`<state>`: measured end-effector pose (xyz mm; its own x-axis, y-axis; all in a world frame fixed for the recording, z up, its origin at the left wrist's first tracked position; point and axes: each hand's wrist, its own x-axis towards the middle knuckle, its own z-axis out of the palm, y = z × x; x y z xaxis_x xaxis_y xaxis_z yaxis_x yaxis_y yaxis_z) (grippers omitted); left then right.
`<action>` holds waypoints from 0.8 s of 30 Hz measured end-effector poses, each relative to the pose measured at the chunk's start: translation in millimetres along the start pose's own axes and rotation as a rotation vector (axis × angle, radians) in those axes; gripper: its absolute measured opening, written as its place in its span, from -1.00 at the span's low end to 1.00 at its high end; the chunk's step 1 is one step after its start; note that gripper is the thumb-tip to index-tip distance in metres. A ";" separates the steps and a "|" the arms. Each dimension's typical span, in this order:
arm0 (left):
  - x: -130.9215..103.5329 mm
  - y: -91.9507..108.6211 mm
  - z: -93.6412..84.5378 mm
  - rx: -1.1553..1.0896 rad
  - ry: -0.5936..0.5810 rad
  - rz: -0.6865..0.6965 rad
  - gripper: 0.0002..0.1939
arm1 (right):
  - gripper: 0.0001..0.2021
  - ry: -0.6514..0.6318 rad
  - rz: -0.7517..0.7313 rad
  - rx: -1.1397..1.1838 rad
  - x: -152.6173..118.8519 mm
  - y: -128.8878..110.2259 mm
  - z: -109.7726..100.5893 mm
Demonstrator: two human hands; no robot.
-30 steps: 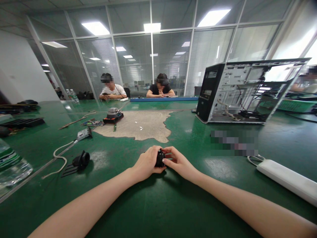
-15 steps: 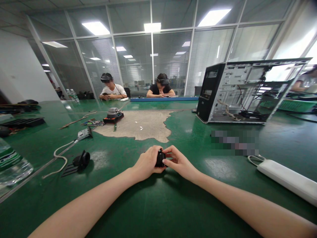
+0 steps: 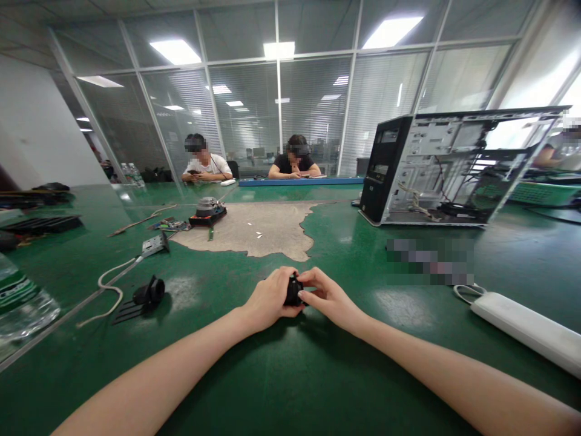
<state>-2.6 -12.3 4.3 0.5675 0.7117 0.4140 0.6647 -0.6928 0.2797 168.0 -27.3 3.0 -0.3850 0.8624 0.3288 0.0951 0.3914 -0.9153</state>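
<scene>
A small black part [image 3: 294, 293], perhaps plastic, is held between my two hands just above the table's near middle; its exact kind is hidden by the fingers. My left hand [image 3: 271, 298] wraps around its left side, with the thumb below and fingers over the far side. From the right, my right hand [image 3: 327, 297] pinches the part with its thumb and fingertips. To the left of my hands lies another black part with a round end and flat prongs [image 3: 150, 292].
An opened computer case [image 3: 393, 169] stands at the right, with a white power strip [image 3: 521, 324] nearer me. A metal bracket [image 3: 154, 243], grey cable [image 3: 118, 290] and water bottle [image 3: 22, 300] are at the left. Beyond a speaker-like unit [image 3: 207, 209], two people sit across the green table [image 3: 290, 387].
</scene>
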 end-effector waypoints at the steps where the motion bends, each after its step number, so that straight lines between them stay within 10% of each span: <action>1: 0.0 -0.3 0.3 0.006 0.002 0.002 -0.44 | -0.83 -0.006 0.001 0.003 0.3 0.6 0.0; 24: -0.3 -1.1 1.2 -0.003 0.018 0.013 -0.44 | -0.73 -0.041 0.047 0.010 0.0 2.1 -0.6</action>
<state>-2.9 -11.6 2.8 0.5672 0.7007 0.4328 0.6562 -0.7020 0.2767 168.8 -26.3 1.3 -0.4174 0.8657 0.2762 0.1047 0.3478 -0.9317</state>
